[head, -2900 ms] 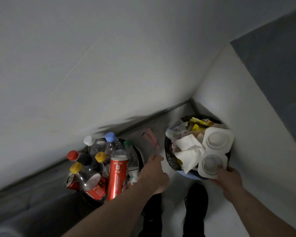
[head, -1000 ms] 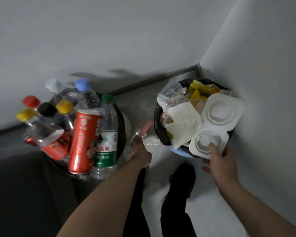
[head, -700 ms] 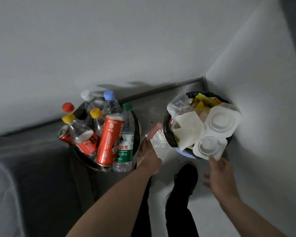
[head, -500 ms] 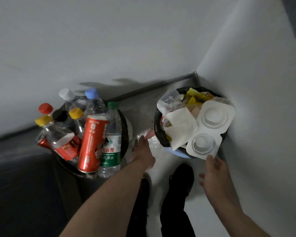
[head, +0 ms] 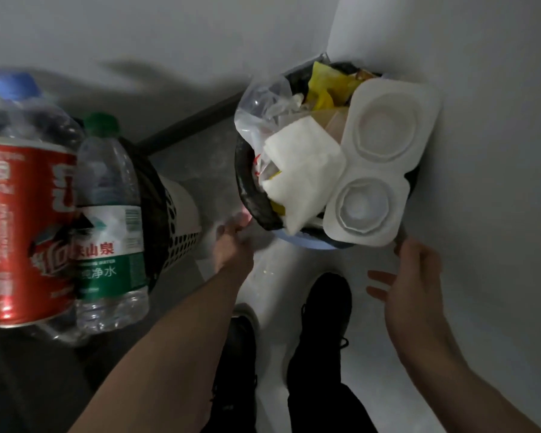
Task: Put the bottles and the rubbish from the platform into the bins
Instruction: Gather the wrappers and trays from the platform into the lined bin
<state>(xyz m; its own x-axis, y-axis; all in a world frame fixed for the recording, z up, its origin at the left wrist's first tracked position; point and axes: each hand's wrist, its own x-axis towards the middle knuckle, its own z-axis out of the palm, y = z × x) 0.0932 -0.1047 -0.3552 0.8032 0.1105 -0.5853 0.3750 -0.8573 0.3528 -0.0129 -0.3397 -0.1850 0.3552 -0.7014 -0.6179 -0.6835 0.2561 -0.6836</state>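
Two bins stand on the floor against the wall. At far left, the white perforated plastic bin [head: 181, 210] is crammed with bottles: a tall red drinks can [head: 25, 232], a clear water bottle with a green cap and green label [head: 107, 220], and a blurred blue-capped bottle [head: 16, 92] behind them. Between the bins, the left hand [head: 233, 242] reaches down toward the floor beside something pink [head: 247, 217]; whether its fingers grip anything I cannot tell. Right of it, the black-lined blue bin [head: 250, 185] overflows with white paper napkins [head: 300, 170], yellow wrappers [head: 322, 85] and a white moulded two-cup tray [head: 375, 164]. The right hand [head: 409, 285] hovers just below the tray, fingers spread, holding nothing. Black shoes [head: 322, 320] stand below.
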